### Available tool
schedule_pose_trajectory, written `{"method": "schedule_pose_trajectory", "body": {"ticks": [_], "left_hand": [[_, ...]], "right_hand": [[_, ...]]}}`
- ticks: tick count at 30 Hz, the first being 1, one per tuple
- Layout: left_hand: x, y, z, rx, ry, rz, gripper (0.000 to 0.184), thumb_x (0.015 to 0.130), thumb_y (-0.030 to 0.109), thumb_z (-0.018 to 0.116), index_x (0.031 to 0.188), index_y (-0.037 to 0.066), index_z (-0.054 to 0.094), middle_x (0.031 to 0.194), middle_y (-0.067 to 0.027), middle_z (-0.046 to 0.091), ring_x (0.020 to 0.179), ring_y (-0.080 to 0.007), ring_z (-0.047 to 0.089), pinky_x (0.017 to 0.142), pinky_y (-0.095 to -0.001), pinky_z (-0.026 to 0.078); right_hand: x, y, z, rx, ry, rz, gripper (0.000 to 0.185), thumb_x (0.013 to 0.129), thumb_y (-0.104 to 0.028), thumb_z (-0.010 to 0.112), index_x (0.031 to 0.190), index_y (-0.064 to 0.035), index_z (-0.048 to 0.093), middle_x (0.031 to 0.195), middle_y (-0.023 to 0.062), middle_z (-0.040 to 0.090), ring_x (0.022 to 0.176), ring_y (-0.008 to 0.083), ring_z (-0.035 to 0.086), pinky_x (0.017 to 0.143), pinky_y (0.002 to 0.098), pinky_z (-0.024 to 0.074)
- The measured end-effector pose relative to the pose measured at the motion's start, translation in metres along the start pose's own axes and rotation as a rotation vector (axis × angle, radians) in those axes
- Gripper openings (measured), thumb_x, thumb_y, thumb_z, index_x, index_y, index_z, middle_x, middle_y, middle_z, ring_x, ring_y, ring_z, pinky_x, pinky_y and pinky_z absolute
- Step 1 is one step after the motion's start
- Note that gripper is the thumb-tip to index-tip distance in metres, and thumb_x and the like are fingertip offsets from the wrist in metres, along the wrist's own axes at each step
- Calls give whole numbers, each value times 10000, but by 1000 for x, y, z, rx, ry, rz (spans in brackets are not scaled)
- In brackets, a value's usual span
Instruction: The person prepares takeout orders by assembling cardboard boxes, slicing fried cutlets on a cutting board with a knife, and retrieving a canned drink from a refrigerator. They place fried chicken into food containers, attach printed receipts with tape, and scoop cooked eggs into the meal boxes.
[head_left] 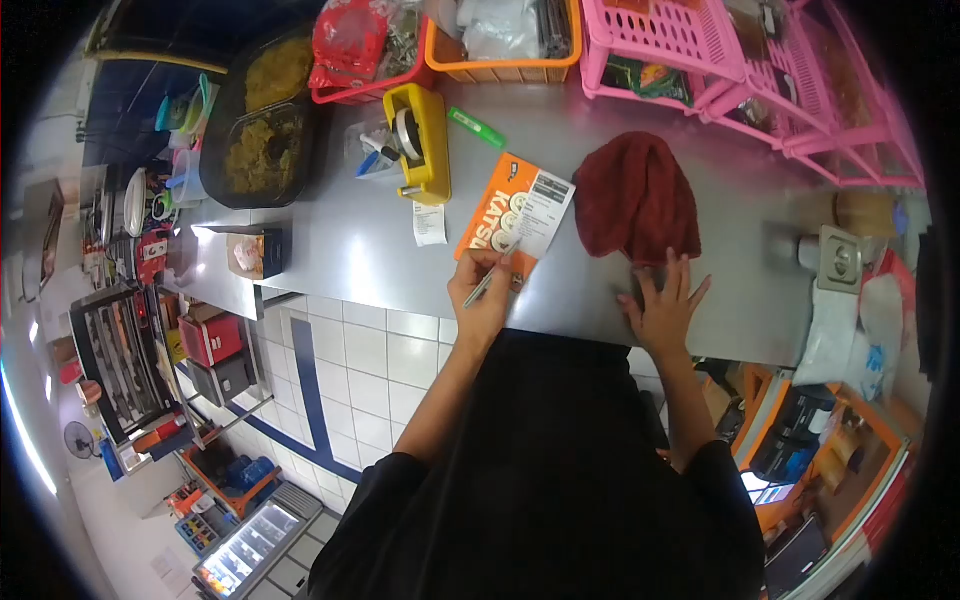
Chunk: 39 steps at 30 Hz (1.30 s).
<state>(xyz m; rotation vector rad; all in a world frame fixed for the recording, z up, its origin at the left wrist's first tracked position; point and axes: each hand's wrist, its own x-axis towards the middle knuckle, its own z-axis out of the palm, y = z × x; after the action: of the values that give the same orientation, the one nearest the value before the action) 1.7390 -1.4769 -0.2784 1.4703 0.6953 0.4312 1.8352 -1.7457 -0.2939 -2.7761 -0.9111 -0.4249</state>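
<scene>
Closed around a pen point(480, 289), my left hand point(482, 292) is at the lower edge of an orange printed packet point(482, 205). A white printed slip point(543, 215) lies over the packet's right side. My right hand point(666, 305) rests with spread fingers on the steel counter, just below a crumpled dark red cloth point(638, 200); its fingertips are close to the cloth's lower edge. Above the packet are a yellow tape dispenser point(432, 145) and a green object point(477, 128). A small receipt point(430, 224) lies below the dispenser.
Along the counter's back stand a red basket point(375, 88), an orange basket point(505, 70) and pink racks point(700, 100). A black tray point(262, 190) with food is at the left. A steel lid point(840, 260) sits at the right. The counter's front edge runs beneath my hands.
</scene>
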Motion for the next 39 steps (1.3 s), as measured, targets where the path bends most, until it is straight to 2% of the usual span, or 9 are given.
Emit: {"method": "schedule_pose_trajectory", "body": {"ticks": [7, 16, 22, 25, 27, 32, 34, 38, 39], "left_hand": [[4, 9, 8, 226, -55, 7, 140, 936, 109, 657, 933, -24, 612, 727, -60, 665, 653, -78, 610, 539, -272, 494], [14, 15, 22, 209, -29, -19, 139, 922, 119, 660, 925, -18, 634, 747, -81, 698, 658, -94, 629, 604, -257, 497], [15, 18, 18, 246, -98, -67, 131, 917, 105, 662, 935, -24, 645, 785, -101, 709, 683, -113, 645, 618, -282, 510], [23, 14, 21, 265, -1, 122, 126, 933, 108, 636, 968, -13, 631, 767, -77, 667, 610, -95, 595, 515, -253, 473], [20, 19, 15, 213, -241, -59, 111, 920, 74, 616, 973, -21, 638, 784, -72, 665, 645, -87, 594, 541, -252, 472], [23, 29, 13, 172, -45, -55, 85, 877, 74, 633, 891, -9, 648, 749, -86, 685, 616, -105, 624, 572, -283, 514], [28, 30, 7, 317, -154, 157, 78, 867, 68, 631, 895, -4, 638, 739, -99, 682, 558, -105, 616, 536, -295, 517], [34, 51, -8, 437, -266, 213, 104, 866, 75, 634, 937, -1, 636, 740, -105, 686, 567, -119, 631, 534, -297, 517], [32, 60, -10, 390, -283, 116, 109, 865, 64, 622, 951, -3, 634, 793, -94, 697, 660, -138, 645, 619, -315, 529]], "right_hand": [[-36, 22, 43, 143, 148, -107, 497, 968, -592, 487, 1005, -114, 621, 1312, 140, 559, 1204, 327, 514, 1091, 652, 238], [-24, 22, 37, 163, 243, -151, 449, 972, -569, 504, 1017, -128, 577, 1265, 101, 594, 1124, 275, 532, 1024, 549, 319], [-24, 8, 10, 189, 272, -92, 414, 962, -536, 547, 1037, -130, 576, 1263, 96, 593, 1104, 273, 529, 1028, 552, 319], [-31, 4, 12, 212, 282, -71, 398, 953, -515, 570, 1055, -131, 577, 1261, 94, 592, 1112, 272, 525, 1028, 556, 319], [-42, 9, 29, 204, 230, -90, 393, 951, -506, 575, 1067, -131, 576, 1270, 95, 589, 1120, 273, 522, 1026, 558, 321], [-46, 10, 28, 210, 186, -129, 391, 948, -486, 587, 1095, -125, 576, 1301, 110, 574, 1138, 283, 513, 1017, 565, 329], [-32, 5, 21, 211, 165, -56, 418, 946, -497, 584, 1118, -116, 566, 1335, 133, 555, 1177, 306, 509, 1040, 589, 312], [-33, -5, 22, 204, 139, -28, 460, 937, -513, 587, 1149, -107, 549, 1365, 158, 534, 1234, 334, 496, 1083, 622, 261], [-35, -8, 18, 179, 90, 14, 469, 937, -509, 583, 1160, -99, 541, 1377, 166, 525, 1252, 345, 489, 1099, 630, 231]]}}
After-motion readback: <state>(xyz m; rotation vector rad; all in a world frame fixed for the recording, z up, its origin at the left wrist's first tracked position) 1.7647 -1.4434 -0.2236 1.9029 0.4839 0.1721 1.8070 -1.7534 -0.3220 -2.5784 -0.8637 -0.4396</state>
